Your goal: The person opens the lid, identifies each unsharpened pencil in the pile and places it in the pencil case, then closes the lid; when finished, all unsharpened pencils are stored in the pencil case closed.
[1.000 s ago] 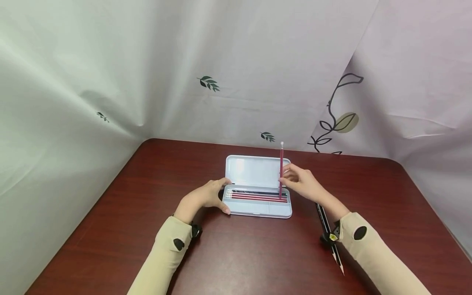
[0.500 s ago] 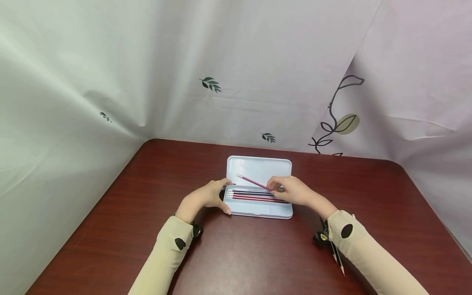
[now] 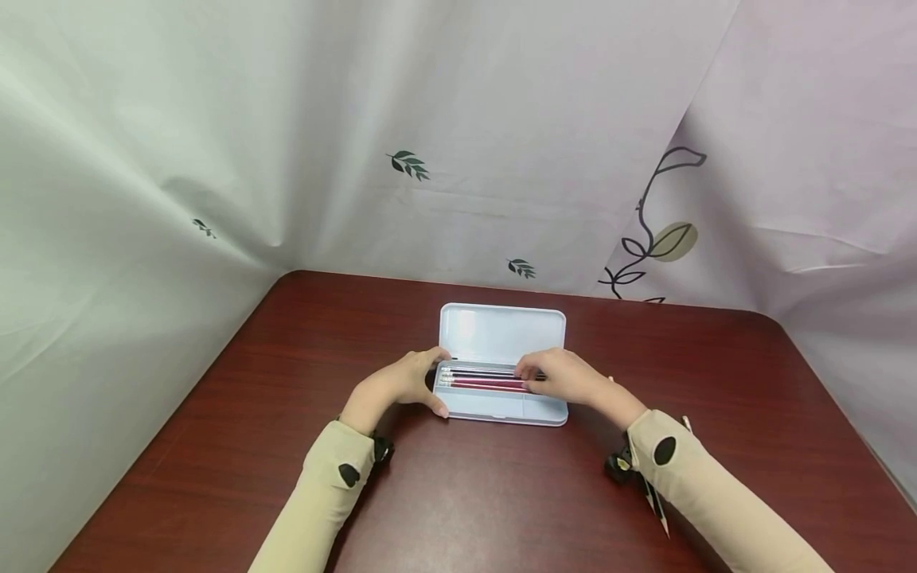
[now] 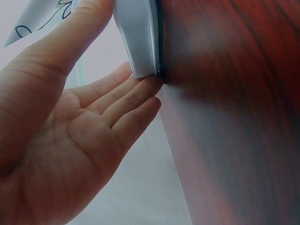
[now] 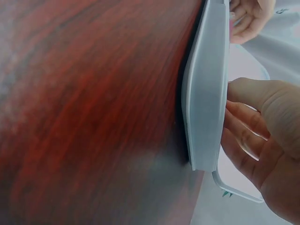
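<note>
An open white pencil case (image 3: 476, 403) lies on the table with its lid raised at the back. My left hand (image 3: 404, 378) holds its left end, thumb at the front corner and fingers at the back; in the left wrist view the fingers (image 4: 140, 101) touch the case's end. Several red and dark pencils with white ends lie in the case's long compartment. My right hand (image 3: 569, 378) is over the right part of that compartment, thumb and fingers at a red pencil (image 3: 494, 383) lying among them. Its fingertips dip behind the case wall (image 5: 206, 93) in the right wrist view.
Dark pencils (image 3: 655, 501) with sharpened tips lie on the table under my right forearm, partly hidden by the sleeve. The reddish-brown table (image 3: 501, 493) ends at a pale curtain (image 3: 458, 199) with leaf prints behind and at the sides.
The red pencil in my right hand has gone from upright over the case, through a slant, to lying flat in the compartment. The right hand moved left and down. The left hand stayed put.
</note>
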Demonstrator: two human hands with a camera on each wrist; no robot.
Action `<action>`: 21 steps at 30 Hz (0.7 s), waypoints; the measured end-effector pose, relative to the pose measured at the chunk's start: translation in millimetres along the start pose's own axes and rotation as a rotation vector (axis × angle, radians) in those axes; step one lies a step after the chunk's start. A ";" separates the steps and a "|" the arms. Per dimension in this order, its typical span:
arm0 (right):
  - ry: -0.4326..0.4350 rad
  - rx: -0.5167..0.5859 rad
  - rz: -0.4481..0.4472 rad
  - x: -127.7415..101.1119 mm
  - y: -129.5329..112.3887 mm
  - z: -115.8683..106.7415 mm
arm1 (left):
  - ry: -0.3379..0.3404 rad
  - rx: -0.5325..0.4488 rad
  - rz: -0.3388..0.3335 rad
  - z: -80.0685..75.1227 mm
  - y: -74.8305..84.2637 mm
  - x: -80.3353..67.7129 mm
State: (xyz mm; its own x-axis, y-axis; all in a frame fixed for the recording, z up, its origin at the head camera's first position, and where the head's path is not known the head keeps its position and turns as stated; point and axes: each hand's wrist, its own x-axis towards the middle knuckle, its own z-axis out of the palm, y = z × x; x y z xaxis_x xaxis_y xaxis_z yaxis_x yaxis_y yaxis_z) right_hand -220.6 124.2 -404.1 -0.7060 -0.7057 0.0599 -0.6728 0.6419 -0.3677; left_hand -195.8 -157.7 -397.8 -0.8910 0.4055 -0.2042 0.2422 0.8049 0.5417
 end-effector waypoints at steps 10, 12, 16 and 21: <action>0.078 -0.006 -0.004 -2.8 1.6 -7.5 | 0.002 0.004 0.000 1.0 -1.4 -0.3; 0.120 0.000 -0.009 -3.1 2.9 -11.0 | -0.003 0.012 -0.005 0.9 -1.2 -0.7; 0.277 0.007 -0.024 -3.8 7.8 -19.0 | -0.018 0.046 -0.007 -0.6 -0.4 -2.1; 0.541 -0.006 -0.031 -1.6 18.2 -27.1 | 0.026 0.115 0.000 -6.9 -0.9 -5.9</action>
State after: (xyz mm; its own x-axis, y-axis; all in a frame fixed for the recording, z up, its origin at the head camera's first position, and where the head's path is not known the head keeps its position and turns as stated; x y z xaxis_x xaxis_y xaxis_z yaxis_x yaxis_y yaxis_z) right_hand -237.7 145.1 -385.8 -0.6974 -0.4701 0.5409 -0.6956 0.6258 -0.3529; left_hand -193.4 -163.8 -391.4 -0.9004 0.3952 -0.1819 0.2833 0.8499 0.4444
